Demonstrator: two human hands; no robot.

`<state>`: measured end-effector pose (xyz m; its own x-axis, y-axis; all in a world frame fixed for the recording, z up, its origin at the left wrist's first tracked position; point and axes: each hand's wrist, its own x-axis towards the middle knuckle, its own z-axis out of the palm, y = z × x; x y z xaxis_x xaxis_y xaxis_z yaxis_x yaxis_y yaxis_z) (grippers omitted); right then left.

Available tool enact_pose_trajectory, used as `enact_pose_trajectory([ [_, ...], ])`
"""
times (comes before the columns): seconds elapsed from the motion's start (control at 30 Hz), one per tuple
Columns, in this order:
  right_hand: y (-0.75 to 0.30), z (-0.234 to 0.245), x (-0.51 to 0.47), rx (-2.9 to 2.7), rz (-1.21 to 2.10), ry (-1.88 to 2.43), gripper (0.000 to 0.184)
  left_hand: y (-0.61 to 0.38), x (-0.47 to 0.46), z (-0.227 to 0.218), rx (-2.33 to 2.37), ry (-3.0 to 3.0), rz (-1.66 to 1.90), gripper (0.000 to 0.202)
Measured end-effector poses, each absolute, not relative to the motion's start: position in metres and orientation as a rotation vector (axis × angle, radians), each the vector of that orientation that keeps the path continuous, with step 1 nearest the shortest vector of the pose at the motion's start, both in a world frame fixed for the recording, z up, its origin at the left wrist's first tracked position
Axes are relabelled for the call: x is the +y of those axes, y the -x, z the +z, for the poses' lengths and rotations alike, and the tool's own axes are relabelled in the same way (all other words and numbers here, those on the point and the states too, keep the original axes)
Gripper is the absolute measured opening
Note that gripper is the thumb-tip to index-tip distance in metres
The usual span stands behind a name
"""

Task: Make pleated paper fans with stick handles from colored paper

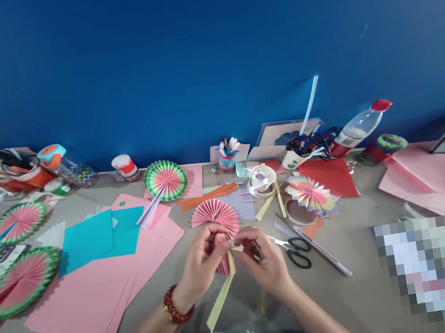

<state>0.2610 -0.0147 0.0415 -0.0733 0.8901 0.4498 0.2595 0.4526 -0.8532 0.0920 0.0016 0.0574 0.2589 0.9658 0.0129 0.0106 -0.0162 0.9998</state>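
My left hand (202, 260) and my right hand (262, 256) meet over the table's near middle, both pinching a pink pleated paper fan (215, 215) at its folded base. Two pale yellow paper strips (221, 296) hang down from the fan between my hands. A red bead bracelet (174, 307) sits on my left wrist. Black-handled scissors (294, 248) lie just right of my right hand.
Pink paper sheets (99, 293) and a teal sheet (90, 238) cover the left. Finished round fans (165, 179) (18, 221) (25, 279) (311, 194) lie about. A tape roll (261, 178), a pen cup (226, 157), a glue jar (125, 166) and a bottle (362, 124) stand by the blue wall.
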Motion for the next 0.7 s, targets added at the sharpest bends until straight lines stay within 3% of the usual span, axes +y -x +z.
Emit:
enact_pose_trajectory([
  [0.23, -0.259, 0.0409, -0.0188, -1.75, 0.709, 1.049, 0.022, -0.0871, 0.0042, 0.0536, 1.331, -1.618, 1.168, 0.022],
  [0.53, -0.2584, 0.0469, -0.0173, -1.839, 0.829, 1.132, 0.016, -0.0851, 0.0086, 0.0597, 1.305, -1.57, 1.156, 0.023],
  [0.7, -0.2571, 0.046, -0.0174, -1.893, 0.637, 1.146, 0.013, -0.0821, 0.0103, 0.0621, 1.252, -1.574, 1.018, 0.024],
])
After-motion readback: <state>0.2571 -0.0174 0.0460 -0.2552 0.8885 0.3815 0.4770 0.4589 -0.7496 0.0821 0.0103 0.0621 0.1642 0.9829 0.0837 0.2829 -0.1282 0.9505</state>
